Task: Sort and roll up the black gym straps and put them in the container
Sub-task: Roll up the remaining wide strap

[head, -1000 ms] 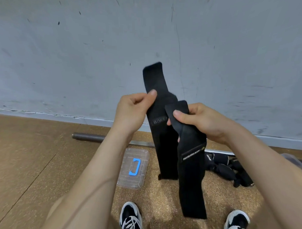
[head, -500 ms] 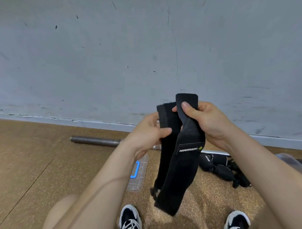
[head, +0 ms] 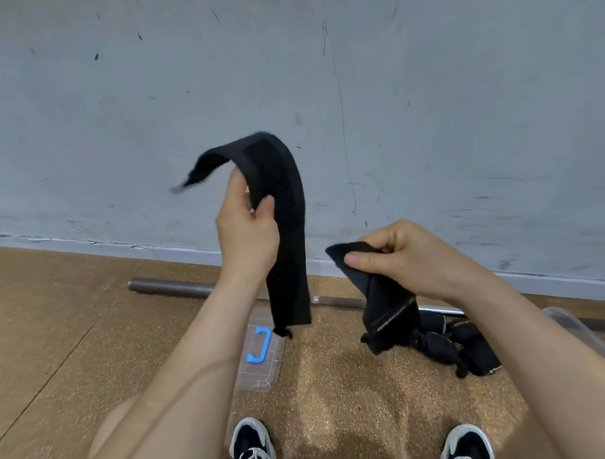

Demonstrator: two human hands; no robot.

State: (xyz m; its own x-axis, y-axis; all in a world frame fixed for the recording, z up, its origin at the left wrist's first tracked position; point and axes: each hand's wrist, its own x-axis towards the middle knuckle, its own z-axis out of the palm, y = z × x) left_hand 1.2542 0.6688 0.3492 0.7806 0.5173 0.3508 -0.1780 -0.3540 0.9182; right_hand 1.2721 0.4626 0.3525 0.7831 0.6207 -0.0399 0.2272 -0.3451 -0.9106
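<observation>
Head camera looked down on two hands held well apart in front of a grey wall. The left hand [head: 248, 231] was raised high and pinched one black strap [head: 287, 230] between thumb and fingers. The strap arched over the hand, its short end blurred out to the left and its long end hanging straight down toward the floor. The right hand [head: 408, 260], lower and to the right, gripped a second strap [head: 389, 312] by its top end, thumb pressed on the cloth, and the rest dangled. Neither strap was rolled.

On the floor at the right, just beside the dangling second strap, lay a heap of more black straps [head: 463, 344]. Some looked bunched, but whether they were properly rolled could not be told. A clear lid [head: 261, 368] with a blue handle lay on the floor below the left-hand strap. The clear container [head: 579, 329] showed only as a rim at the right edge, near the heap, and its inside was hidden. A metal bar [head: 173, 288] lay farther off, along the foot of the wall.

The task seemed to be at the sorting stage. Two straps were held separately, rolling them had not yet begun, the heap waited, and nothing could be seen inside the container.
</observation>
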